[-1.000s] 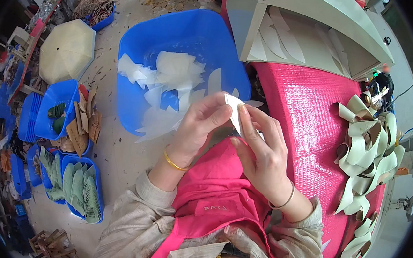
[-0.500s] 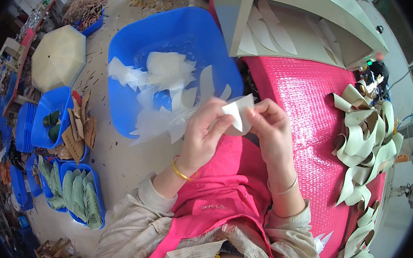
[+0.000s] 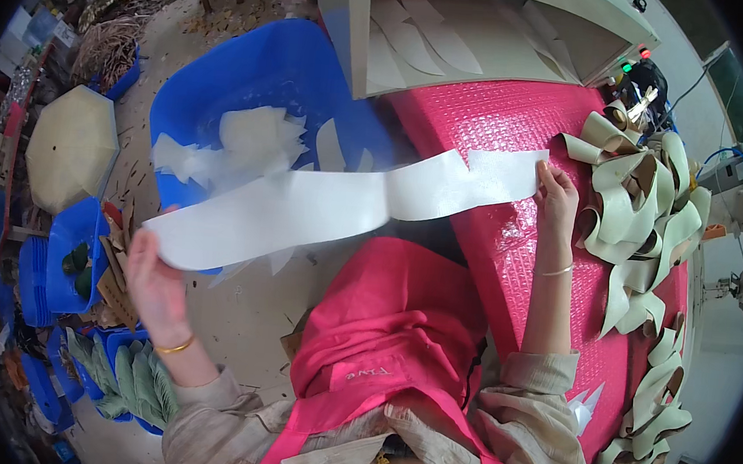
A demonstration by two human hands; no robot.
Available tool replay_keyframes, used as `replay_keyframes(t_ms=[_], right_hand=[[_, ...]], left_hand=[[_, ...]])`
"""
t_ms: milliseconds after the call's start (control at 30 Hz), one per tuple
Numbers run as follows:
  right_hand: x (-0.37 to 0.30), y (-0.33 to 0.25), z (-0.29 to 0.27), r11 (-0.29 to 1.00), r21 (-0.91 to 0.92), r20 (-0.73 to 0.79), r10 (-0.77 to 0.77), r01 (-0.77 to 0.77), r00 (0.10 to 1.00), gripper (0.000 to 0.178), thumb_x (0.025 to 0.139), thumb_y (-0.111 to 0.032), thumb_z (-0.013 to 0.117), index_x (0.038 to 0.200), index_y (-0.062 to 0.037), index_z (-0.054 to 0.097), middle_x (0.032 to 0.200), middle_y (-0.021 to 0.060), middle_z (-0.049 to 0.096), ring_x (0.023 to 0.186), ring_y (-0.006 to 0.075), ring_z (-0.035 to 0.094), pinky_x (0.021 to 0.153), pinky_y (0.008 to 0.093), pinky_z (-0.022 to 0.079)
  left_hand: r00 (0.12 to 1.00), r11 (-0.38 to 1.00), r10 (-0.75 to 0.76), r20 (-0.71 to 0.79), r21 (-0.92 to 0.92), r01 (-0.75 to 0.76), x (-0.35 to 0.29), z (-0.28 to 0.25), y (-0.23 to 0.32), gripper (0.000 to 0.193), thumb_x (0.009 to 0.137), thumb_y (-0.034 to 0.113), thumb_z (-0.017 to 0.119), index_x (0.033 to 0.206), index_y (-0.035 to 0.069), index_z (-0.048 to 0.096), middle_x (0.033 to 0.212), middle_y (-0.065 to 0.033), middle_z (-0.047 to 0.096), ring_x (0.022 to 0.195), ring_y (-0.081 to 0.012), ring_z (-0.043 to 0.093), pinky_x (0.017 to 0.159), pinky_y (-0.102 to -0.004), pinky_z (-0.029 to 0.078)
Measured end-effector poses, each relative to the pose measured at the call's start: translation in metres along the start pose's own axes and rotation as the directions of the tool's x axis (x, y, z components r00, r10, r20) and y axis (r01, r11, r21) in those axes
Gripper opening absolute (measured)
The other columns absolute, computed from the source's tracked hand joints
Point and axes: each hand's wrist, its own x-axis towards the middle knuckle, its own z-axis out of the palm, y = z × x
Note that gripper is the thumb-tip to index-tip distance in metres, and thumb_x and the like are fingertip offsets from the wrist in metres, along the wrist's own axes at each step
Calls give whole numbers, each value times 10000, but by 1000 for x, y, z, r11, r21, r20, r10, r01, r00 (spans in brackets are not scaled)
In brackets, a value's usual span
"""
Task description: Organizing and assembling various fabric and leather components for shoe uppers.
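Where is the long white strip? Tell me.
In the head view, the long white strip spans the middle, held between the left hand and the right hand, in front of the blue tub and pink cover.

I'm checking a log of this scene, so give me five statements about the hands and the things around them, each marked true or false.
1. The left hand and the right hand hold a long white strip by its ends. True.
2. The strip is crumpled into a ball. False: it is stretched out lengthwise.
3. White pieces lie in the large blue tub. True.
4. The left hand wears nothing at the wrist. False: a gold-coloured bangle circles it.
5. Pale green curled strips are piled at the picture's right. True.
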Motion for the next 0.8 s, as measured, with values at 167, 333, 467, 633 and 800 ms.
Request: replay_keyframes(t_ms=[167, 333, 467, 633, 800], right_hand=[[60, 22, -74, 804, -553, -34, -282, 217, 959, 221, 725, -111, 650, 852, 34, 541, 814, 107, 568, 680, 170, 538, 635, 284, 464], [1, -10, 23, 38, -969, 175, -589, 243, 789, 725, 575, -18, 704, 1216, -59, 367, 1179, 185, 398, 1033, 385, 408, 879, 428, 357], [17, -27, 79, 20, -650, 749, -150, 759, 645, 570, 592, -121, 707, 1108, -64, 473, 1097, 135, 486, 1025, 320, 449, 857, 404, 374], [78, -59, 100, 344, -569, 821, 295, 747, 489, 261, 610, -133, 684, 821, -8, 596, 692, 117, 584, 679, 242, 558, 655, 342, 433], [200, -97, 96, 650, -671, 631, 249, 356, 735, 207, 733, -151, 647, 873, -2, 620, 617, 19, 546, 512, 80, 457, 451, 228, 363]], left_hand=[[898, 928, 356, -258, 214, -306, -8, -106, 73, 272, 879, 168, 469, 1064, -30, 446, 1118, -140, 491, 1048, -230, 473, 920, -376, 380], [871, 855, 442, -216, 394, -337, -20, -84, 85, 169, 905, 160, 424, 984, 19, 474, 1020, -92, 532, 958, -158, 517, 829, -301, 433], [955, 908, 294, 40, 301, -292, -14, -90, 79, 181, 893, 131, 442, 1010, -5, 468, 1011, -99, 523, 974, -167, 505, 861, -304, 413], [903, 780, 399, -162, 578, -241, -29, -61, 76, 206, 908, 150, 413, 1011, -20, 468, 950, -99, 540, 904, -166, 541, 813, -290, 436], [804, 626, 566, -179, 729, -278, -13, -12, 63, 236, 915, 161, 399, 1037, -31, 460, 924, -108, 545, 862, -154, 546, 746, -270, 462]])
